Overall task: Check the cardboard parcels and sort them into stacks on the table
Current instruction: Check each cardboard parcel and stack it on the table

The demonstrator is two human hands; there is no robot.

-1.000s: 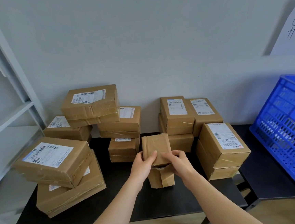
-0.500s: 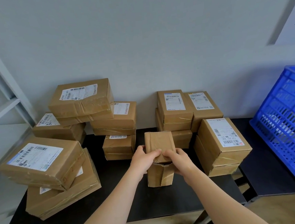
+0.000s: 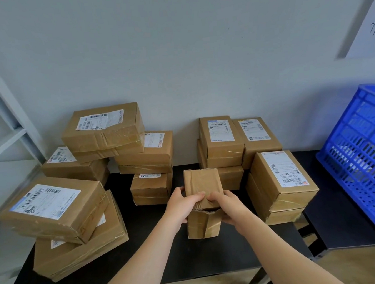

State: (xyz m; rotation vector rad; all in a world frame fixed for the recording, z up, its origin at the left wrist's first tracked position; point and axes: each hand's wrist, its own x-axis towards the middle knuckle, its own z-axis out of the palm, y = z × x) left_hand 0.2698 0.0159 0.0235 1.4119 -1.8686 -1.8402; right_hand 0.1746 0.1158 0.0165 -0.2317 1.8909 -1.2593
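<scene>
A small brown parcel (image 3: 202, 186) with no label showing is held over the middle of the black table (image 3: 147, 263). My left hand (image 3: 183, 204) grips its left side with fingers curled over the top face. Its right side is gripped by my right hand (image 3: 227, 205). The parcel's torn near end (image 3: 202, 224) touches or hangs just above the table. Stacks of labelled cardboard parcels surround it: a big stack at the left (image 3: 51, 208), a back-left stack (image 3: 104, 131), a small stack (image 3: 151, 188) behind my left hand, and stacks at the right (image 3: 280, 179) and back right (image 3: 221, 139).
A blue plastic crate (image 3: 365, 160) stands on the right end of the table. White metal shelving (image 3: 5, 139) rises at the left. The wall runs directly behind the stacks. A sheet of paper (image 3: 373, 19) hangs on the wall at the upper right.
Both hands still hold the small parcel; it has been tipped slightly so more of its top face shows. The camera has shifted a little.
</scene>
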